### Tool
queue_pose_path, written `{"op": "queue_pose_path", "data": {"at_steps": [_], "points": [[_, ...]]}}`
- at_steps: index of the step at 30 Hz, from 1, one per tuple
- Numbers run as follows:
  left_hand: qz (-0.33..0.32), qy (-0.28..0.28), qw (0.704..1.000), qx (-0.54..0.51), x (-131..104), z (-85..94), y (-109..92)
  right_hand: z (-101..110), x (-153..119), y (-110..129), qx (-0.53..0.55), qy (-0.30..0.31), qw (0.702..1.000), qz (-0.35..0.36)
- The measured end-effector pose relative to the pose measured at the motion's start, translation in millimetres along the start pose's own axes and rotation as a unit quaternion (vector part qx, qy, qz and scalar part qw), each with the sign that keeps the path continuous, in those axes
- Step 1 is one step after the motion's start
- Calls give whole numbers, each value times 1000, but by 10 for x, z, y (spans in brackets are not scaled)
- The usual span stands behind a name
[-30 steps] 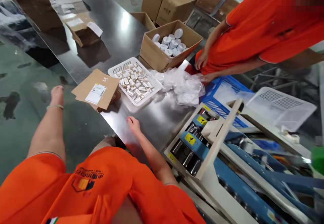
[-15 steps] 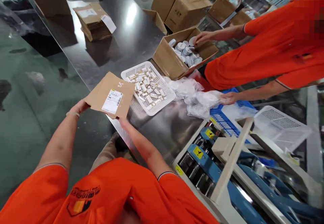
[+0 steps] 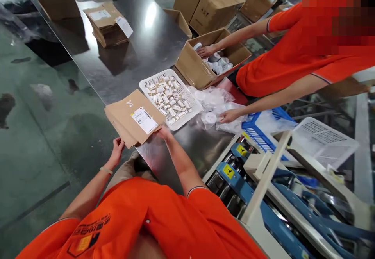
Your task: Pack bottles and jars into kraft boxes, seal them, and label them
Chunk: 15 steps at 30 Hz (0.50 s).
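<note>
Flat brown cardboard pieces (image 3: pixel 125 112) lie loosely stacked at the near edge of the metal table (image 3: pixel 140 52), the top one bearing a white label. My right hand (image 3: pixel 163 132) is closed on their right corner. Beside their lower left corner is my left hand (image 3: pixel 117 147), fingers curled close to the cardboard edge; whether it grips the edge is too small to tell. A white perforated tray (image 3: pixel 191 116) holding several small white-and-gold pieces stands just beyond, partly overlapped by the cardboard.
Across the table a person in orange reaches into an open carton (image 3: pixel 190 65) of white round items and touches plastic bags (image 3: pixel 215 99). Another cardboard stack (image 3: pixel 109 30) stands farther back. A roller machine (image 3: pixel 240 188) and blue basket (image 3: pixel 258 130) are at right.
The cardboard has turned and shifted right and toward me, its layers now fanned. My left hand moved right and down, my right hand right. The other person's hands moved left.
</note>
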<state>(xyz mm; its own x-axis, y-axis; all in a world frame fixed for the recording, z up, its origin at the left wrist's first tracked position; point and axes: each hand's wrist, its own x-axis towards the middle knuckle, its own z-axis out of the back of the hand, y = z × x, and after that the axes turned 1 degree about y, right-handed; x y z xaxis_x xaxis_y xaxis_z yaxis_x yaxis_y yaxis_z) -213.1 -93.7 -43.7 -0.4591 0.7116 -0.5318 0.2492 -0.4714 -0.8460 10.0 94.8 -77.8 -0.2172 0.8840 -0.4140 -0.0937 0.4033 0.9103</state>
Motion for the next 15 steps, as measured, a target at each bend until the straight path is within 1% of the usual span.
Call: {"op": "queue_pose_path", "data": {"at_steps": [2, 3, 4, 5, 6, 7, 8, 9, 11, 13, 14, 15], "points": [[-31, -41, 998, 45, -53, 80, -45, 225, -139, 87, -21, -43, 999, 2], [-68, -72, 992, 77, -78, 129, -90, 341, -196, 163, -29, -72, 997, 6], [-122, -102, 981, 114, -107, 169, -150, 446, -235, 262, -41, -104, 993, 24], [-187, -122, 962, 155, -142, 189, -222, 526, -249, 382, -63, -130, 988, 52], [-253, -128, 939, 197, -181, 183, -303, 571, -239, 517, -100, -144, 981, 86], [-308, -121, 913, 240, -224, 148, -386, 576, -206, 659, -145, -146, 971, 119], [-349, -105, 888, 281, -270, 86, -466, 540, -158, 799, -192, -140, 960, 150], [-372, -88, 867, 319, -317, 5, -537, 471, -105, 928, -234, -124, 950, 167], [-382, -60, 839, 381, -412, -170, -637, 288, -34, 1134, -280, -80, 943, 161], [-372, -55, 826, 420, -510, -298, -685, 166, -76, 1259, -278, -52, 948, 149], [-369, -58, 822, 430, -563, -333, -700, 168, -158, 1294, -267, -46, 951, 153], [-374, -65, 818, 432, -622, -354, -717, 224, -288, 1312, -247, -45, 954, 166]]}}
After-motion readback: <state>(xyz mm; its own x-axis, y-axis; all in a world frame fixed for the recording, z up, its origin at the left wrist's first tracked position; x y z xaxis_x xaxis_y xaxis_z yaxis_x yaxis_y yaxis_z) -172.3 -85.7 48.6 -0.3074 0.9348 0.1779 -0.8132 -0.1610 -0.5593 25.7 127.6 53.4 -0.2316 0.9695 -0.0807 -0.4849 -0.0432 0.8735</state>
